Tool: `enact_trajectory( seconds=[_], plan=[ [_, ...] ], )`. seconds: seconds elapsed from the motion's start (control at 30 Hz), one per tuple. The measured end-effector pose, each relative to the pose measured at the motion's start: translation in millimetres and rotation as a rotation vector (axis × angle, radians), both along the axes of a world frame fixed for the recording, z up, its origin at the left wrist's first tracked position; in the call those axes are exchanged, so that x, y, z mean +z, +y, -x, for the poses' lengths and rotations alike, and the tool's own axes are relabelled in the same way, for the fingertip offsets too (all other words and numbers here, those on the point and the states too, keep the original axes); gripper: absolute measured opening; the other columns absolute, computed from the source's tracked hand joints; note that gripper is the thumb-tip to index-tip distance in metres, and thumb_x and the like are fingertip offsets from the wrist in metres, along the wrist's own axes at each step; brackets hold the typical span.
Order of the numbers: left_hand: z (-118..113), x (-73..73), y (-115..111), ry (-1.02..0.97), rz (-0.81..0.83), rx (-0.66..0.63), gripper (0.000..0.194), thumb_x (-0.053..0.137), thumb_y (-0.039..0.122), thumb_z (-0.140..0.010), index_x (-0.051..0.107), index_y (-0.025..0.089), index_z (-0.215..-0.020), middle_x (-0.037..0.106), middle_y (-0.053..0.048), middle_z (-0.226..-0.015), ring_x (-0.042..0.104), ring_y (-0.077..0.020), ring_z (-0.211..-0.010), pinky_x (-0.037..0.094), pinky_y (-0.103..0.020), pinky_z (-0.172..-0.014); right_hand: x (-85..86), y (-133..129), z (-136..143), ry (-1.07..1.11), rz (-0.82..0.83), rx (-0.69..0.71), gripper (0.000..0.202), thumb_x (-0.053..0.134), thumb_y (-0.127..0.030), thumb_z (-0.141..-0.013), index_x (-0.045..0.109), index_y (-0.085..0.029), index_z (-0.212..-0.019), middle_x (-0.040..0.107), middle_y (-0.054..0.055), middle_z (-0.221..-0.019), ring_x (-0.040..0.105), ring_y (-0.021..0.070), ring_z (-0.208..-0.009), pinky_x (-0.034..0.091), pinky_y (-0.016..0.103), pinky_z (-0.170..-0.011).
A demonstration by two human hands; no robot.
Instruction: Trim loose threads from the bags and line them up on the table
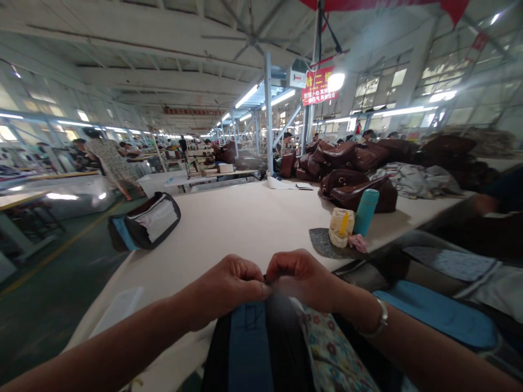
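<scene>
My left hand and my right hand meet at the near edge of the table, fingers closed in a pinch on the top edge of a black and blue fabric bag. The bag hangs upright in front of me, a blue band running down its side with a small dark outline on it. What exactly lies between the fingertips is hidden, and a blur covers part of my right hand. On my right wrist sits a pale bracelet. Patterned floral cloth shows just right of the bag.
A similar bag stands at the table's left edge. On the right are a teal bottle, a pale pot, a grey cloth piece and piled brown leather bags. Blue and black bag parts lie low right. A person's arm shows far right.
</scene>
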State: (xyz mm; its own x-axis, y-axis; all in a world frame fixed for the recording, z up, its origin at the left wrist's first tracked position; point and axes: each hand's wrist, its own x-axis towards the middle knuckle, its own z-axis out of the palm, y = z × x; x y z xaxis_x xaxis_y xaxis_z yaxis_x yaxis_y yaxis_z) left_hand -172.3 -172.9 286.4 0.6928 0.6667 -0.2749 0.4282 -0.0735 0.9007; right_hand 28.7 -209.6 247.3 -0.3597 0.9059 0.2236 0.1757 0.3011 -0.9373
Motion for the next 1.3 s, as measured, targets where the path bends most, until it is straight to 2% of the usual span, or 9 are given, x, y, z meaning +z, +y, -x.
enact_trajectory(
  seconds=[0.13,0.23,0.3,0.43,0.63,0.8,1.07,1.13,1.3],
  plan=[
    [2.5,1.5,0.9,0.088,-0.074,-0.039,0.023,0.062,0.035,-0.080,0.062,0.013,-0.071,0.035,0.006,-0.056,0.026,-0.0090,-0.053,0.018,-0.027,-0.050,2.2,-3.8,-2.5,-0.271,-0.413,0.012,0.013,0.051,-0.010,-0.079,0.062,-0.015,-0.085,0.060,0.000,-0.076,0.052,0.0114,-0.067,0.037,0.024,-0.062],
    [3.4,1.3,1.3,0.097,-0.080,-0.016,0.022,0.060,0.034,-0.080,0.061,0.013,-0.072,0.032,0.007,-0.056,0.025,-0.0094,-0.054,0.019,-0.026,-0.050,0.6,-3.9,-6.3,-0.489,-0.551,0.014,0.016,0.050,-0.010,-0.081,0.056,-0.017,-0.093,0.058,0.003,-0.086,0.051,0.0144,-0.072,0.036,0.027,-0.064],
    [4.1,-0.1,1.0,0.076,-0.067,-0.010,0.023,0.060,0.034,-0.080,0.061,0.013,-0.072,0.032,0.007,-0.057,0.025,-0.0094,-0.055,0.019,-0.026,-0.051,-2.6,-2.1,-7.9,-0.533,-0.538,0.013,0.012,0.049,-0.012,-0.086,0.054,-0.018,-0.096,0.058,0.003,-0.088,0.052,0.0152,-0.074,0.036,0.028,-0.066],
    [7.0,-3.5,-1.0,0.052,-0.062,-0.036,0.024,0.059,0.035,-0.081,0.058,0.014,-0.070,0.032,0.007,-0.058,0.024,-0.0091,-0.054,0.018,-0.027,-0.051,-12.8,4.4,-6.2,-0.308,-0.392,0.039,0.016,0.043,-0.025,-0.100,0.054,-0.018,-0.091,0.058,0.001,-0.083,0.052,0.0132,-0.075,0.039,0.026,-0.069],
    [10.5,-2.0,-3.3,0.075,-0.030,-0.052,0.025,0.059,0.036,-0.083,0.059,0.013,-0.072,0.032,0.006,-0.058,0.024,-0.0091,-0.055,0.017,-0.027,-0.051,-19.6,6.5,-7.0,0.001,-0.136,0.165,0.031,0.047,-0.042,-0.101,0.059,-0.015,-0.093,0.054,-0.001,-0.080,0.045,0.0110,-0.074,0.039,0.023,-0.066],
    [11.6,-1.0,-3.5,0.056,-0.059,-0.033,0.027,0.058,0.038,-0.082,0.060,0.013,-0.072,0.033,0.005,-0.060,0.025,-0.0098,-0.057,0.019,-0.028,-0.054,-9.1,-0.1,-15.6,-0.102,-0.247,0.187,0.024,0.054,-0.036,-0.099,0.060,-0.014,-0.105,0.061,0.004,-0.094,0.054,0.0130,-0.082,0.044,0.025,-0.074],
    [10.4,-1.1,-3.2,0.061,-0.076,-0.060,0.025,0.057,0.035,-0.082,0.057,0.014,-0.070,0.030,0.006,-0.060,0.024,-0.0100,-0.058,0.019,-0.028,-0.054,-17.8,4.7,-3.2,-0.321,-0.509,0.095,0.005,0.050,-0.016,-0.091,0.054,-0.017,-0.090,0.054,0.001,-0.084,0.046,0.0129,-0.073,0.038,0.027,-0.069],
    [11.2,-1.9,-3.2,0.067,-0.104,-0.068,0.026,0.055,0.035,-0.084,0.057,0.014,-0.069,0.030,0.005,-0.060,0.024,-0.0101,-0.058,0.020,-0.028,-0.054,-24.4,6.4,1.5,-0.280,-0.424,0.049,0.010,0.048,-0.021,-0.094,0.053,-0.018,-0.087,0.053,0.000,-0.082,0.045,0.0131,-0.073,0.037,0.027,-0.068],
    [15.9,-1.0,-6.2,0.099,-0.149,-0.100,0.027,0.054,0.033,-0.086,0.052,0.016,-0.066,0.031,0.006,-0.060,0.025,-0.0098,-0.057,0.020,-0.027,-0.053,-29.7,1.8,9.2,0.188,0.150,0.142,0.025,0.055,-0.039,-0.096,0.056,-0.016,-0.084,0.046,-0.004,-0.072,0.039,0.0094,-0.065,0.031,0.022,-0.057]
  ],
)
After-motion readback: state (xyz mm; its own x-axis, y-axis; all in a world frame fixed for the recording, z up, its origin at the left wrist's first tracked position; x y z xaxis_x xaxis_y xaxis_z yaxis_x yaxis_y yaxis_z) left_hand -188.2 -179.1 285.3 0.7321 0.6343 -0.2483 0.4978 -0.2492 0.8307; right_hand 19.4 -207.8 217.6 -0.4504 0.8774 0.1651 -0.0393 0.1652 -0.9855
